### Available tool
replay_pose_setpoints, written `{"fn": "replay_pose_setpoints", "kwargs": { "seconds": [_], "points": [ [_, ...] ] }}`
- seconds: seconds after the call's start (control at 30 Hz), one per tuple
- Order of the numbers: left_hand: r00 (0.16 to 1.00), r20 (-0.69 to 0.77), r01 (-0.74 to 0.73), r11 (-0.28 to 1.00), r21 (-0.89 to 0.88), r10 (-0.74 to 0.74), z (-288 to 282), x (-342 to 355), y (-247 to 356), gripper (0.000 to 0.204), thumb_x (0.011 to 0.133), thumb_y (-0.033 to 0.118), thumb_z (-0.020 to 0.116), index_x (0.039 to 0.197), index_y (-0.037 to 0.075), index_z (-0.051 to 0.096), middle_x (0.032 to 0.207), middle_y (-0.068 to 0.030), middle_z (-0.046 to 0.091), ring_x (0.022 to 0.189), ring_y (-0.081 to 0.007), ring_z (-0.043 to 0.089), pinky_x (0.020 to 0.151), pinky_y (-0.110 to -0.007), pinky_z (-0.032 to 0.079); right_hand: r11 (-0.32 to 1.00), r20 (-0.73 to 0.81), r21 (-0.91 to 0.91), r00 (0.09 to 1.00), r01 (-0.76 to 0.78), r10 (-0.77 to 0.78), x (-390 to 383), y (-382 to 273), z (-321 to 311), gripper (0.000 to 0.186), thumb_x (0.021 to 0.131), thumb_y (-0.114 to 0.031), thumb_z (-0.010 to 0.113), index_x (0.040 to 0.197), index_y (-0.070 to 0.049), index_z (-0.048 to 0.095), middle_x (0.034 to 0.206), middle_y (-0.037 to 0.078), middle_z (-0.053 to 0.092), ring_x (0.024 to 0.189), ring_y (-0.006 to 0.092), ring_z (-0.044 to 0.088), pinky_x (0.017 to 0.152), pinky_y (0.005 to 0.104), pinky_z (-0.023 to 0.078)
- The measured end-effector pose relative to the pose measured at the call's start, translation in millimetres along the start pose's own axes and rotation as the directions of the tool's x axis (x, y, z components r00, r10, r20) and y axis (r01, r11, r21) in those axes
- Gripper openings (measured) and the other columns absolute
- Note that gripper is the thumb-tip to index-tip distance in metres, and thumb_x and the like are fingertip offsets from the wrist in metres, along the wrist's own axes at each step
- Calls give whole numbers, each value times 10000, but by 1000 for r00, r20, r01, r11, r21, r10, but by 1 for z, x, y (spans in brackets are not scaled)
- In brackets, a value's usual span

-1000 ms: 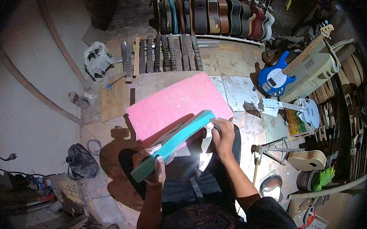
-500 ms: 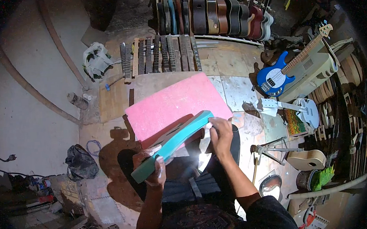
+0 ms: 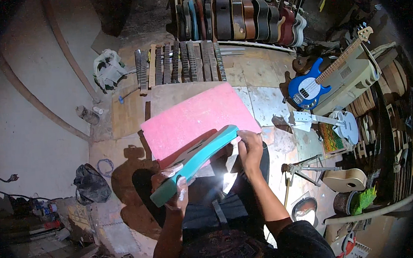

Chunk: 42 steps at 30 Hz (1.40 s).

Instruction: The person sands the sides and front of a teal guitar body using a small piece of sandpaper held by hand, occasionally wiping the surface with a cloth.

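A teal guitar body (image 3: pixel 203 153), turned edge-on with dark cutouts in its face, slants across my lap in front of a pink foam board (image 3: pixel 193 111). My left hand (image 3: pixel 175 192) is closed round its lower left end, fingers dusted white. My right hand (image 3: pixel 250 150) has bent fingers at the upper right end, gripping the body's edge. Beneath that hand is a pale, brightly lit shape that I cannot make out clearly.
Guitar necks (image 3: pixel 181 62) lie beyond the board, with racked guitars (image 3: pixel 237 18) behind. At right are a blue bass (image 3: pixel 308 87), a white guitar (image 3: pixel 346 127), a metal stand (image 3: pixel 303 168) and a natural-wood guitar (image 3: pixel 344 179). A black bag (image 3: pixel 89 183) lies left.
The body and both hands have shifted only slightly, the lower left end a little to the right. Both hands keep their hold.
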<state>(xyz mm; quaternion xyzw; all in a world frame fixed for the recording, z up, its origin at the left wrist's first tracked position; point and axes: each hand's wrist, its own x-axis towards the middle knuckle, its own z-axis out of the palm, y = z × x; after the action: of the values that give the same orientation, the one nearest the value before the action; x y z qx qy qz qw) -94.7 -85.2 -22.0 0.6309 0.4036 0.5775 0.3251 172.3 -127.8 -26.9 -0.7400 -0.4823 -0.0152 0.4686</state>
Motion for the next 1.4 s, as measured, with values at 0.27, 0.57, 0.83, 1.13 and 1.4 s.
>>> {"fn": "replay_pose_setpoints", "kwargs": {
  "seconds": [0.27,0.57,0.83,1.13,1.4],
  "points": [
    [990,28,139,975,-171,-137,0,2,7,534,948,375,754,1304,34,546,1243,-151,642,1150,-275,621,1050,-439,468,1000,-13,-9,1000,-12,12,-2,1,0,312,791,37,683,1087,-31,756,1104,152,726,1076,346,641,982,443,477],
    [992,-25,119,984,-133,-123,3,3,10,530,939,423,759,1246,43,552,1180,-158,654,1119,-278,635,1013,-438,489,1000,-16,0,1000,-25,25,1,-4,1,319,786,54,688,1085,-34,758,1104,152,732,1085,343,642,987,435,476],
    [998,11,65,994,-88,-64,2,7,7,475,977,390,725,1227,53,504,1189,-176,664,1105,-274,651,1016,-440,489,998,-1,-29,998,-62,62,0,12,3,314,801,38,687,1097,-39,757,1131,138,735,1098,338,644,994,441,484],
    [999,-21,-47,991,-125,45,3,9,-2,451,975,306,740,1247,18,525,1231,-173,651,1061,-265,667,937,-408,532,1000,35,7,999,-29,29,1,-1,6,358,805,60,675,1146,-21,748,1151,167,717,1116,357,618,1023,442,467],
    [993,-14,-113,993,40,114,1,3,0,345,926,251,757,1099,34,553,1019,-124,632,920,-247,664,843,-386,552,999,12,-47,1000,4,-4,8,-9,3,393,787,52,692,1162,-48,750,1152,151,711,1073,354,610,968,441,458]
  ]
}}
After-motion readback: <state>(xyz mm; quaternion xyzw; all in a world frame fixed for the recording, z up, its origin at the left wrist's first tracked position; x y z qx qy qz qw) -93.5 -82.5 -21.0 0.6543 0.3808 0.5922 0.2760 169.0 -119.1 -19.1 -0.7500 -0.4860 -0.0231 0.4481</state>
